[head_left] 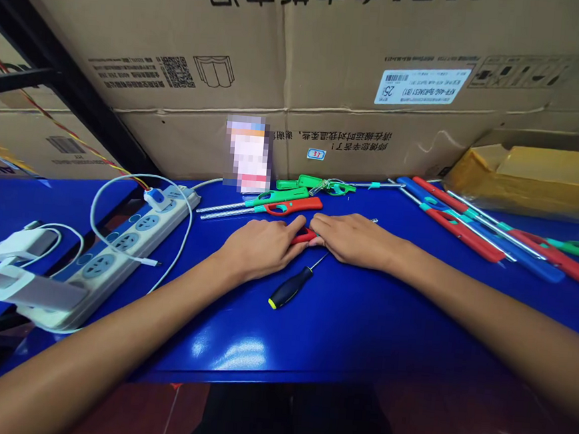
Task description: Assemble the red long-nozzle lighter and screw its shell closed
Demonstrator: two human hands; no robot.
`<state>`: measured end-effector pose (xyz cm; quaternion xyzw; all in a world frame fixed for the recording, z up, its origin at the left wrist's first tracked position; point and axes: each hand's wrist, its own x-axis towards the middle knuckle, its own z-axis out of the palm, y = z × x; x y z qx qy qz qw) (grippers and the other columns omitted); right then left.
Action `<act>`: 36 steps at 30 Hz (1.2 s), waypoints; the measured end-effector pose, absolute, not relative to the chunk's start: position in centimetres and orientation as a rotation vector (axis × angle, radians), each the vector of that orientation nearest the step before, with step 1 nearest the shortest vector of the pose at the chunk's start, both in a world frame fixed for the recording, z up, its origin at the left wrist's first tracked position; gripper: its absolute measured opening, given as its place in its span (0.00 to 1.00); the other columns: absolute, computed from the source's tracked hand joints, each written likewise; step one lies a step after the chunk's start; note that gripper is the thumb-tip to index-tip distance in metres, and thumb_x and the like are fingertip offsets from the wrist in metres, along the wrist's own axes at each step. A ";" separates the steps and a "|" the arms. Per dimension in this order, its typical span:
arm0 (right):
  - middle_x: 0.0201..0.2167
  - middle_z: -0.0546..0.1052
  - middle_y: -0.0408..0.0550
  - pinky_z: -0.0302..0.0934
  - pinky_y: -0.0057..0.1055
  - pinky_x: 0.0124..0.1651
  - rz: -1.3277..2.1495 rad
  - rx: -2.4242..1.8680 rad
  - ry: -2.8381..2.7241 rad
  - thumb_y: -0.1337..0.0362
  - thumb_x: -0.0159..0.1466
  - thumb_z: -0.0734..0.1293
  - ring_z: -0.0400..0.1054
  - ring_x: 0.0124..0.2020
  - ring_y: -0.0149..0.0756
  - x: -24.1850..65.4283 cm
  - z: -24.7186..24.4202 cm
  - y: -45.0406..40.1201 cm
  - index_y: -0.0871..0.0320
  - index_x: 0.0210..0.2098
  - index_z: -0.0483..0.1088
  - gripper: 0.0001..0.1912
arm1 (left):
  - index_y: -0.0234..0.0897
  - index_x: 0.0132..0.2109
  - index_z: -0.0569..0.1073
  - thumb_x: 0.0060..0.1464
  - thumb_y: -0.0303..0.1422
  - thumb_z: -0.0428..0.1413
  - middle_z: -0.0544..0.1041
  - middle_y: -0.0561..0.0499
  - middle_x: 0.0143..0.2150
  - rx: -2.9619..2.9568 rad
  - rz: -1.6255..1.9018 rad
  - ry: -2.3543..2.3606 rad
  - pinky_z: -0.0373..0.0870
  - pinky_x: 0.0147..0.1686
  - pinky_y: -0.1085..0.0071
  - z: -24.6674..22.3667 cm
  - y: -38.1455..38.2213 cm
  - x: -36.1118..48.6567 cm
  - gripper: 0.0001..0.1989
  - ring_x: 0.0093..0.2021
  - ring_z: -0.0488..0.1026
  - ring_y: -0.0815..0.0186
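Note:
My left hand (260, 246) and my right hand (352, 239) lie knuckles up on the blue table (362, 316), meeting at its middle. Between them shows a short red piece of a long-nosed lighter (304, 236), which both hands grip; its metal tip pokes out past my right hand. A screwdriver with a black and yellow handle (291, 287) lies loose just in front of my hands. Behind them rest a green lighter (276, 196) and a red lighter (290, 207) with metal tubes pointing left.
A white power strip (122, 240) with plugged white cables and chargers sits at the left. Several red, blue and green lighters (469, 228) lie at the right. More green parts (317, 184) lie at the back. Cardboard boxes (332, 60) wall the rear; a yellow packet (538, 176) is at the right.

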<state>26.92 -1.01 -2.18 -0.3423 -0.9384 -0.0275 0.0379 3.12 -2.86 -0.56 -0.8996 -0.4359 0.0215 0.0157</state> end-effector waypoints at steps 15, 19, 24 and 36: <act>0.43 0.81 0.54 0.46 0.36 0.33 -0.304 -0.928 -2.933 0.62 0.82 0.59 0.73 0.37 0.41 27.6 -2.6 -0.7 0.61 0.48 0.71 0.12 | 0.38 0.66 0.70 0.78 0.53 0.39 0.85 0.36 0.49 -2.767 0.097 -1.300 0.75 0.35 0.62 -1.4 -3.0 3.2 0.29 0.40 0.85 0.47; 0.42 0.80 0.55 0.46 0.36 0.32 -0.426 -0.854 -2.981 0.61 0.83 0.56 0.73 0.37 0.42 27.8 -2.7 -0.5 0.61 0.51 0.71 0.15 | 0.40 0.68 0.69 0.78 0.54 0.38 0.84 0.38 0.47 -2.781 0.087 -1.295 0.75 0.34 0.63 -1.4 -2.9 3.1 0.30 0.38 0.84 0.48; 0.44 0.81 0.56 0.42 0.37 0.30 -0.542 -0.850 -2.990 0.63 0.83 0.55 0.71 0.33 0.40 27.9 -2.7 -0.8 0.62 0.53 0.70 0.15 | 0.40 0.64 0.70 0.78 0.55 0.38 0.85 0.39 0.47 -2.782 0.091 -1.293 0.73 0.30 0.64 -1.5 -2.9 3.1 0.29 0.36 0.84 0.48; 0.41 0.79 0.55 0.43 0.37 0.28 -0.559 -0.760 -3.038 0.70 0.79 0.54 0.71 0.33 0.41 28.2 -2.2 -0.6 0.61 0.51 0.70 0.14 | 0.42 0.63 0.70 0.78 0.54 0.41 0.85 0.39 0.47 -2.786 0.180 -1.339 0.73 0.32 0.65 -1.2 -2.9 3.4 0.26 0.36 0.84 0.50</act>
